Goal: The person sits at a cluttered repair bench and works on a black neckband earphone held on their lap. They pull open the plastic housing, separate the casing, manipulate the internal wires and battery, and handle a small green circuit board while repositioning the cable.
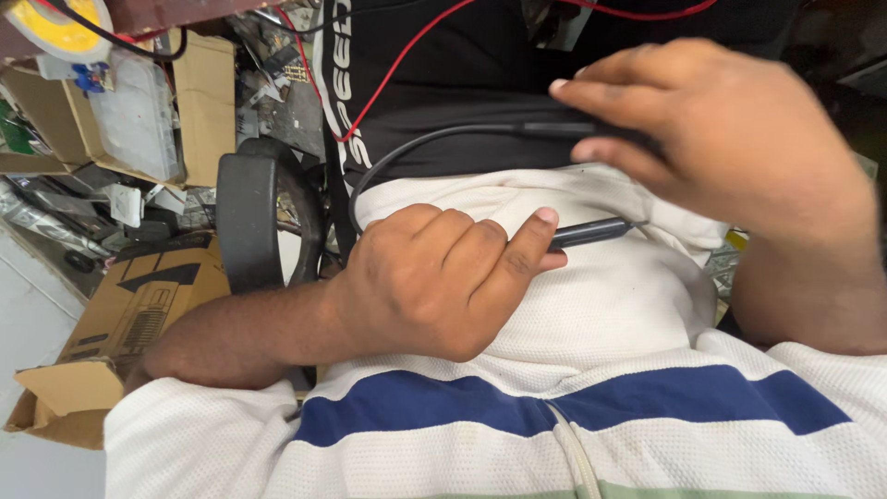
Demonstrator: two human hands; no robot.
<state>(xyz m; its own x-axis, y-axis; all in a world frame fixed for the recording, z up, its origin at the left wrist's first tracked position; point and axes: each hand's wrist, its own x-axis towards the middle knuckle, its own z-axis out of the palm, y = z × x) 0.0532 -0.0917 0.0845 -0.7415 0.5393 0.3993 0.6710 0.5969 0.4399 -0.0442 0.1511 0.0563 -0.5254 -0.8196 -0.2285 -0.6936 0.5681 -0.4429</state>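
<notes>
My left hand (434, 277) rests against my white shirt (601, 305), fingers curled around a thin black rod (591, 231) whose tip sticks out to the right. Above it, my right hand (730, 129) grips the thicker black end of a black cable (416, 148). That cable loops down and left across a black garment (434, 65). A red wire (397, 65) also crosses the garment. Whether the rod and cable are joined is hidden behind my hands.
A black chair armrest (251, 222) stands left of my left forearm. Cardboard boxes (120, 314) sit further left. A clear plastic case (139, 115) and a yellow spool (57, 23) lie among clutter at the top left.
</notes>
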